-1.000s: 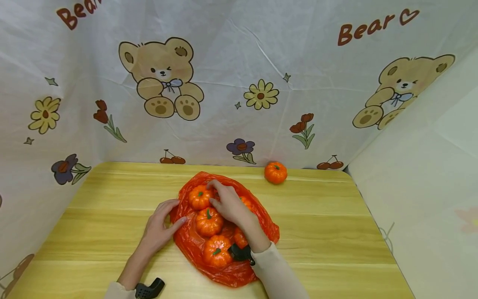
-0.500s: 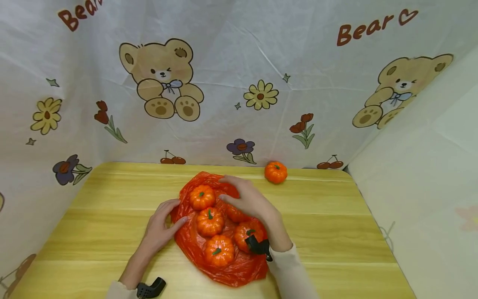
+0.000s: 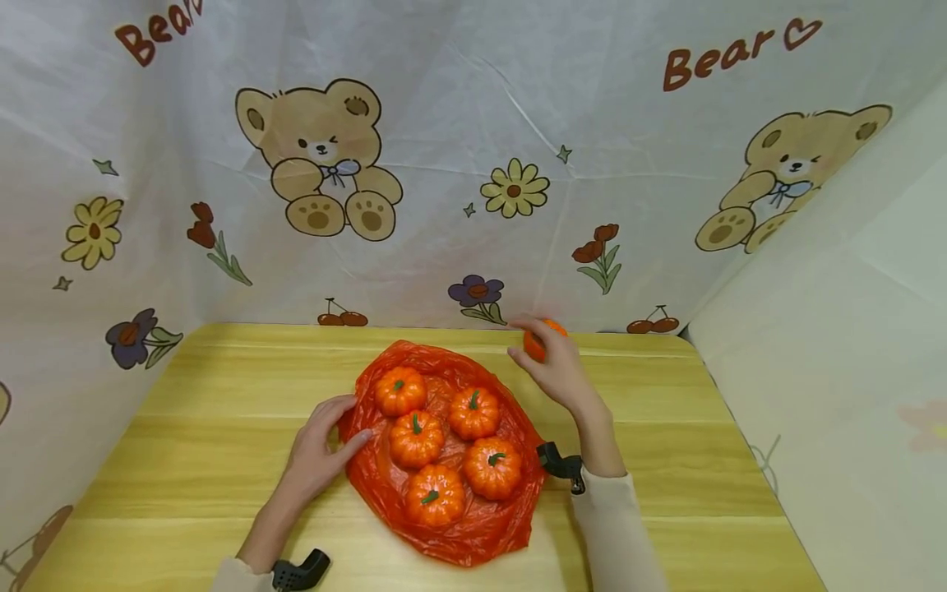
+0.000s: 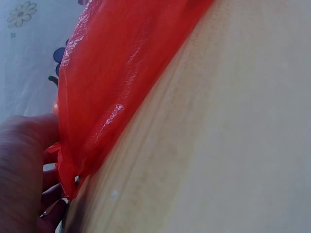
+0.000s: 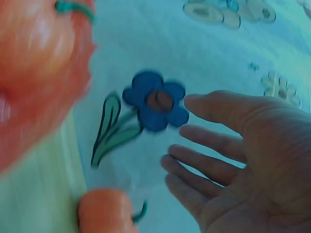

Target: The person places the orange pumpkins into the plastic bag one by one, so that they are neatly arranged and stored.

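Note:
A red plastic bag (image 3: 528, 526) lies spread out with its mouth upward. Inside it sit several small orange pumpkins with green stems, among them a pumpkin (image 3: 416, 439) near the middle. My left hand (image 3: 316, 450) holds the bag's left edge, thumb on the inner side; in the left wrist view the film (image 4: 112, 82) stretches away from that hand. At the back of the table my right hand (image 3: 551, 362), fingers spread, overlaps a lone pumpkin (image 3: 556, 326) and partly hides it. The right wrist view shows this hand (image 5: 243, 155) holding nothing, with a pumpkin (image 5: 104, 211) below its fingers.
The wooden table (image 3: 666, 460) carries the bag at its middle. Behind it hangs a white cloth (image 3: 436, 123) printed with bears and flowers, and a pale panel (image 3: 836, 345) stands along the right side. Each wrist wears a black camera mount (image 3: 299, 570).
My right hand has left the bag and travelled right and back to the lone pumpkin. The left hand stays at the bag's edge, and the pumpkins in the bag are uncovered.

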A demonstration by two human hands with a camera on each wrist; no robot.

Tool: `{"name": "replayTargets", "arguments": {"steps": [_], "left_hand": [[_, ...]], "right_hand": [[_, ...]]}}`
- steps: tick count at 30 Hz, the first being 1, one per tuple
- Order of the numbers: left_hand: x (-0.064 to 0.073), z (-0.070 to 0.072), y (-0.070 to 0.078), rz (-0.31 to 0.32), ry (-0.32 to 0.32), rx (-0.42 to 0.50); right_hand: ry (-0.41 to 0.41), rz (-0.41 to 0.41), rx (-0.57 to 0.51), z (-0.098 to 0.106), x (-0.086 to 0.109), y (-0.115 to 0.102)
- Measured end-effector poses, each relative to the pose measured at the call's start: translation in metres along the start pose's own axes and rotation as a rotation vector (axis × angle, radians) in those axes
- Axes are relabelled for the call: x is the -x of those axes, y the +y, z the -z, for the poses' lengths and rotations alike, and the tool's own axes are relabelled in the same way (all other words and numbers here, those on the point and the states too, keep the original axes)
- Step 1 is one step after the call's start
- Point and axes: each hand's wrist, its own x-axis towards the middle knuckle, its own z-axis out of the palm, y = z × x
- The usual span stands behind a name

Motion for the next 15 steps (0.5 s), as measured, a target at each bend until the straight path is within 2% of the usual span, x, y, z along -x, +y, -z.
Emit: {"name": "replayTargets", "arguments": {"steps": [3, 9, 13, 15], "left_hand": [[0.000, -0.001, -0.001, 0.002, -0.002, 0.002], [-0.001, -0.001, -0.001, 0.009, -0.006, 0.004], [-0.001, -0.001, -0.001, 0.007, -0.002, -0.005], [-0.001, -0.001, -0.001, 0.004, 0.000, -0.007]], "right_hand": [[0.066, -0.031, 0.013, 0.011, 0.003, 0.016], [0.139, -0.071, 0.011, 0.023, 0.005, 0.042], [0.156, -0.098, 0.016, 0.024, 0.004, 0.055], [0.128, -0.107, 0.043, 0.023, 0.003, 0.061]]}}
